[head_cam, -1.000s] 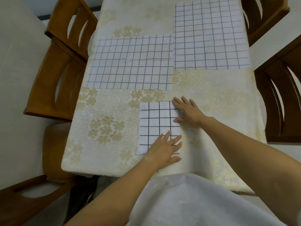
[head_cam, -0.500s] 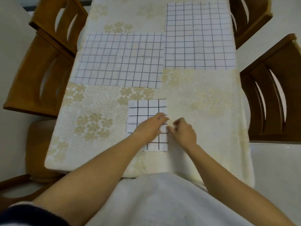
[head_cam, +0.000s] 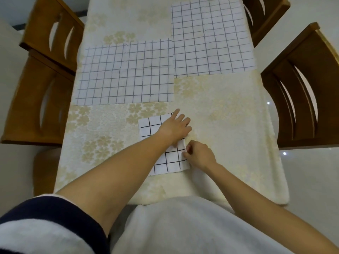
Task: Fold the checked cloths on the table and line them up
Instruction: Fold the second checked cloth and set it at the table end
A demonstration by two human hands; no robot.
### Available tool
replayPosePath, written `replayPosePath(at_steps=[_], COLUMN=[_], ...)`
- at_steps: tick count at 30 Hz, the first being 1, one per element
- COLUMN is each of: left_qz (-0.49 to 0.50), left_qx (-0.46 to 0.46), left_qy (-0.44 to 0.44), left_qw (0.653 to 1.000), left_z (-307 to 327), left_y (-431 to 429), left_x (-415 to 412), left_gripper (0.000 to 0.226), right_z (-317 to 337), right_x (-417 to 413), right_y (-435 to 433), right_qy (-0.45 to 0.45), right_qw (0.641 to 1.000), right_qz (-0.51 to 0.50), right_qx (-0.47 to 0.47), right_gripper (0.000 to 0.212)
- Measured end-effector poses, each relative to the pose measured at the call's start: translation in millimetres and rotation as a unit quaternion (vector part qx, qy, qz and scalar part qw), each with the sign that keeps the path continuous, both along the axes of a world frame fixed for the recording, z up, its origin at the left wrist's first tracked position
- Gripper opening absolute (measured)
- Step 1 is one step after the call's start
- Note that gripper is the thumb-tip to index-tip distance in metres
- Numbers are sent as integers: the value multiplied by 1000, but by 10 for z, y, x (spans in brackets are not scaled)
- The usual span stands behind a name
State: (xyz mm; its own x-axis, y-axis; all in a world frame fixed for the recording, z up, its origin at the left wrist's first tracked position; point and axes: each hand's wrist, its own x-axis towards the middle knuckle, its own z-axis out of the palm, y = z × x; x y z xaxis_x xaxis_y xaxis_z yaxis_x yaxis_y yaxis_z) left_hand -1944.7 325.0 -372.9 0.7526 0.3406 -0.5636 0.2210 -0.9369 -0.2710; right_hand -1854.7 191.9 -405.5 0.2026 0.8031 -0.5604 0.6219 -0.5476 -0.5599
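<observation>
A small folded checked cloth (head_cam: pixel 170 162) lies near the table's front edge. My left hand (head_cam: pixel 175 128) rests flat on its upper right part, fingers straight and reaching past the far edge. My right hand (head_cam: pixel 199 154) pinches the cloth's right edge, which is lifted a little off the table. Two larger checked cloths lie flat further back: one (head_cam: pixel 126 79) at the left, one (head_cam: pixel 211 37) at the far right, their edges meeting.
The table (head_cam: pixel 229 125) wears a cream cloth with a pale flower pattern. Wooden chairs stand along both sides, two on the left (head_cam: pixel 40 85) and two on the right (head_cam: pixel 302 92). A pale floor shows at the lower right.
My left hand has slid up the folded cloth from its near part to its far right part. My right hand came down from the far right edge and now pinches the right edge.
</observation>
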Motion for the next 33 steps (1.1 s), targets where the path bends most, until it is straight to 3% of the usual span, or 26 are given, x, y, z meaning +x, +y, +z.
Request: replayPosePath(at_steps=[4,7,9,13,17,20,22,23,25,27,30,33], left_qz=[-5,143,283,479,582,601,602,597,556,478,382,369], left_qx=[-38,-120,-193,-274,-310,-316,-299,-263,-111,2,-36,-63], left_qy=[-11,-48,-92,-187,-219,-247,-269,-281,-308,-350,-345,-258], left_qw=[999,981,935,813,719,692,689,704,764,805,856,891], left_z=[95,189,188,76,-58,-117,-152,-162,-201,-176,-262,-521], left_y=[182,334,418,431,336,303,275,249,130,-54,-340,-560], left_x=[6,-120,-246,-535,-738,-785,-782,-786,-793,-732,-527,-422], left_gripper=[43,28,5,26,26,24,21,25,50,60,68,75], right_z=[-26,-30,-26,-48,-68,-94,-115,-123,-117,-100,-177,-333], right_x=[358,709,924,1149,1147,1068,1007,978,907,756,394,72], right_y=[-2,110,227,462,614,668,696,710,705,639,467,372], right_qy=[75,81,83,108,108,89,81,65,-25,-105,-101,-100], right_qw=[993,986,978,959,947,941,940,940,942,938,940,944], right_qz=[-70,-113,-152,-216,-252,-272,-277,-276,-250,-171,12,162], right_qx=[57,94,117,146,168,182,183,191,223,283,326,270], right_gripper=[10,15,23,29,28,34,41,48,58,55,49,56])
